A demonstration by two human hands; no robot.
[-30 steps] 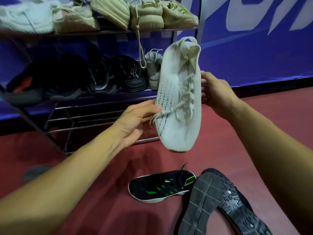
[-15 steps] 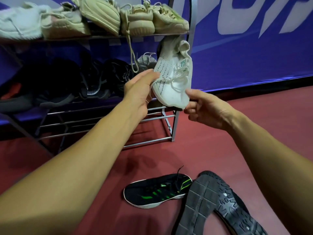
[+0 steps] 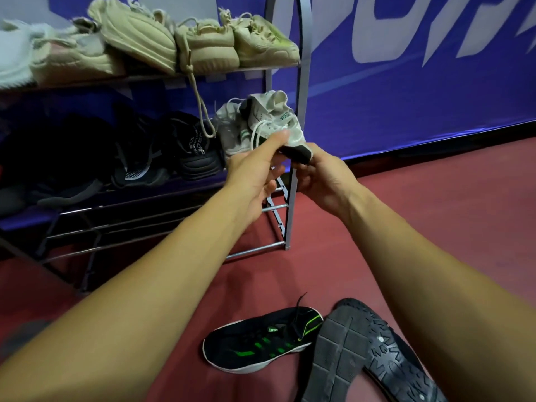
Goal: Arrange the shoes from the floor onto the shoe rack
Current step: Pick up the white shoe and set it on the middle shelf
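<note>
We hold the white knit lace-up sneaker (image 3: 274, 117) at the right end of the grey metal shoe rack's (image 3: 291, 198) middle shelf, toe end toward us, apparently to seat it just beside the pale sneaker (image 3: 229, 126) already there. Both arms reach forward. Our left hand (image 3: 255, 172) pinches the near end, thumb on top; our right hand (image 3: 322, 175) curls its fingers under the dark sole. A black green-striped trainer (image 3: 261, 340) and an upturned black shoe (image 3: 362, 361) lie on the floor

Dark shoes (image 3: 191, 152) crowding middle shelf (image 3: 174, 190), rack post (image 3: 291, 204) just right of white shoe (image 3: 272, 117), open floor (image 3: 420, 204) beyond
</note>
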